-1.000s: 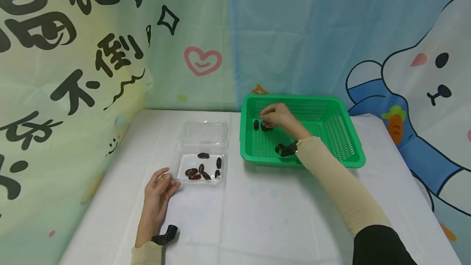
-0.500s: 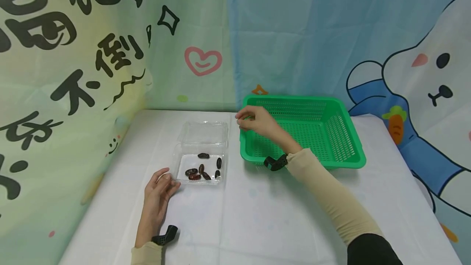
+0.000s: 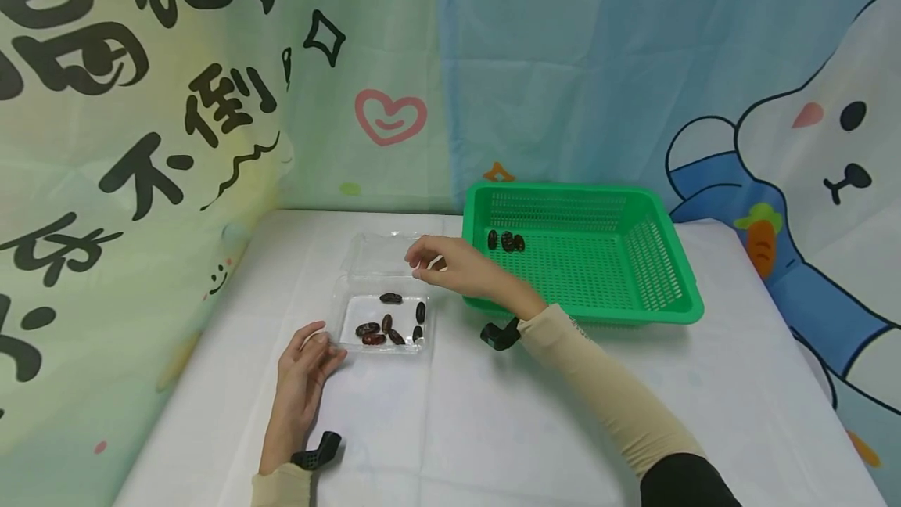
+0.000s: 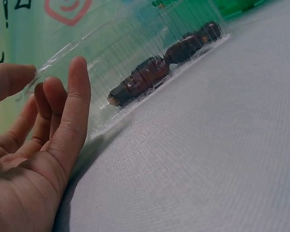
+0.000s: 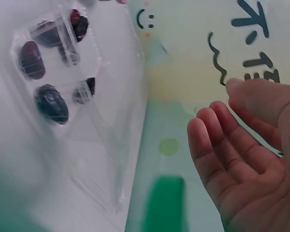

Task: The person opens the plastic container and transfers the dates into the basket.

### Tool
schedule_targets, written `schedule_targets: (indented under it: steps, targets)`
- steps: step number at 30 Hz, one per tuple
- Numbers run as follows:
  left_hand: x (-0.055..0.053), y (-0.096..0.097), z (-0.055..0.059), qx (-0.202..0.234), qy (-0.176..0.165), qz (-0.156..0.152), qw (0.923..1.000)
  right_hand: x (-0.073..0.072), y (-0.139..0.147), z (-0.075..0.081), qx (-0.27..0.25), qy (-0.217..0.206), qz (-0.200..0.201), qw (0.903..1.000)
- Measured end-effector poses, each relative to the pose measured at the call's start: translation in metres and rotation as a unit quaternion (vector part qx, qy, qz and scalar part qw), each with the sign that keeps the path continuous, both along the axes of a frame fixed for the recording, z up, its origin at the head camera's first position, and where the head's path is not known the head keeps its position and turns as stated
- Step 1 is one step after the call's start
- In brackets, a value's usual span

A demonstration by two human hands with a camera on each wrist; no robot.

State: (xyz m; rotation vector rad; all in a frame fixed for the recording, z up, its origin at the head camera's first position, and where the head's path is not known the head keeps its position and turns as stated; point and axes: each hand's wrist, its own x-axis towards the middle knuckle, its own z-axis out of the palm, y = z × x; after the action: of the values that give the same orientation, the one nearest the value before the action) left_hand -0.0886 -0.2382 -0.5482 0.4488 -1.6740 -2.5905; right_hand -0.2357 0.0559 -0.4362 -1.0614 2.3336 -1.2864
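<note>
An open-lidded clear plastic box (image 3: pixel 341 318) holds several dark brown dates (image 3: pixel 391 298). My left hand (image 3: pixel 304 370) rests by its near left corner, fingers loosely extended and fingertips right at the rim. In the left wrist view the dates (image 4: pixel 147 75) show through the box's wall. My right hand (image 3: pixel 464 268) is held over the right side of the box's lid, with relaxed fingers and nothing between them. The right wrist view shows that hand (image 5: pixel 246 154) empty, with dates (image 5: pixel 51 104) to its left. Three more dates (image 3: pixel 507 241) lie in the green basket (image 3: pixel 584 311).
A white cloth (image 3: pixel 507 413) covers the table. The green basket stands to the right of the box, near the printed backdrop (image 3: pixel 563 84). A black wrist mount (image 3: pixel 500 335) sits on the right wrist, another black wrist mount (image 3: pixel 317 451) on the left.
My right hand has moved left out of the green basket to above the box's lid, leaving three dates visible in the basket. My left hand has stayed at the box's corner.
</note>
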Motion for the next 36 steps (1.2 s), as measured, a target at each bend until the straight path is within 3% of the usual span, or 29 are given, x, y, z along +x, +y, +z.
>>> schedule_targets:
  steps: [15, 22, 36]
  targets:
    - [-0.001, -0.002, 0.001, -0.001, -0.01, 0.0, 1.0, 0.014, -0.042, -0.021, 0.091, 0.074, 0.08, 0.9899]
    - [-0.001, -0.001, 0.0, 0.008, -0.005, -0.002, 1.0, 0.023, -0.058, -0.035, 0.148, 0.104, 0.087, 0.9796]
    - [-0.002, 0.0, 0.001, 0.005, 0.004, -0.007, 1.0, 0.03, -0.078, -0.057, 0.208, 0.111, 0.079, 0.9685]
